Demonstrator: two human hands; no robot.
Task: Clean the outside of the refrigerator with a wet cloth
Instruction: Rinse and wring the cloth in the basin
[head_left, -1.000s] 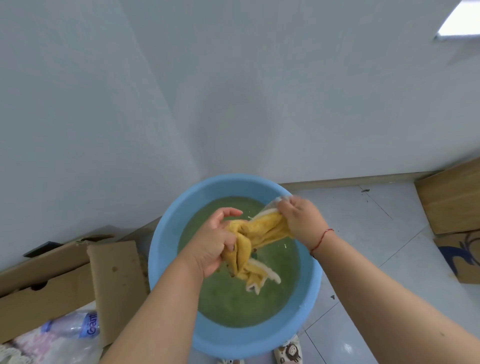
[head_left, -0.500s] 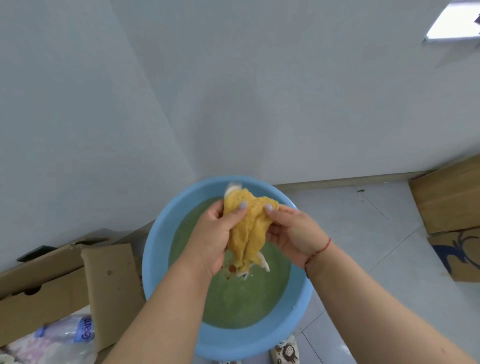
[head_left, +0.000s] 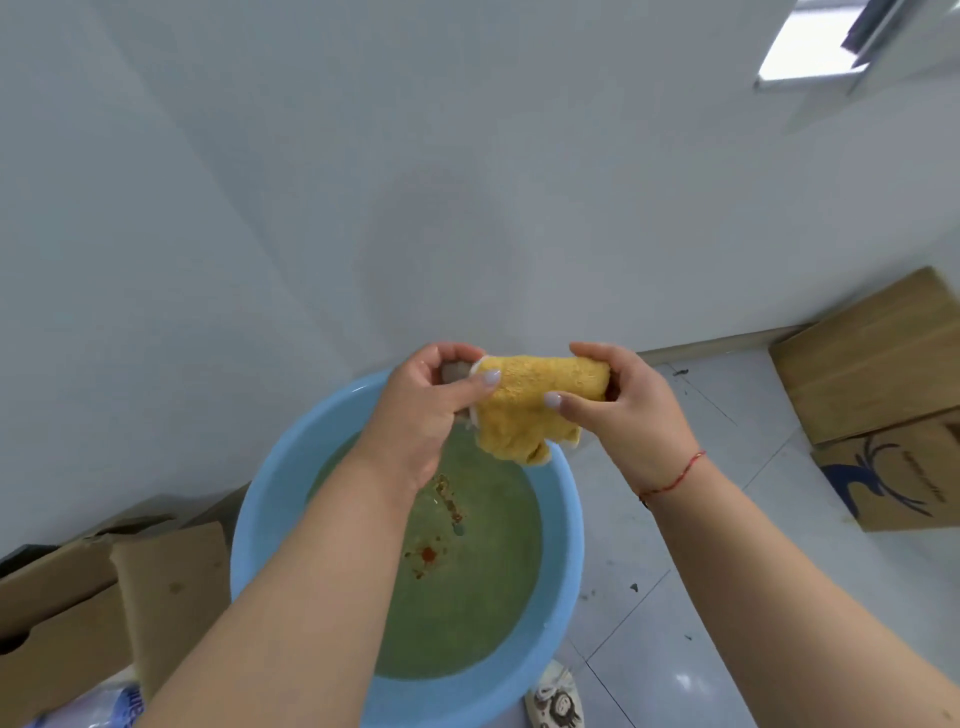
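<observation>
A bunched yellow cloth (head_left: 524, 410) with a white edge hangs in the air above the far rim of a light blue basin (head_left: 563, 525). My left hand (head_left: 431, 410) grips its left end and my right hand (head_left: 623, 410) grips its right end. The cloth is stretched between them, its lower part drooping toward the water. The basin stands on the floor below and holds murky green water (head_left: 467, 587) with reddish specks floating in it. No refrigerator is in view.
White walls meet in a corner behind the basin. Open cardboard boxes (head_left: 78, 613) lie at the left, with a plastic bottle (head_left: 111, 704) at the bottom left. More cardboard boxes (head_left: 878, 358) stand at the right on the tiled floor. A slipper (head_left: 556, 701) shows beneath the basin.
Both hands have lifted the cloth out of the basin and up to its far rim. The hands have spread apart, stretching the cloth sideways.
</observation>
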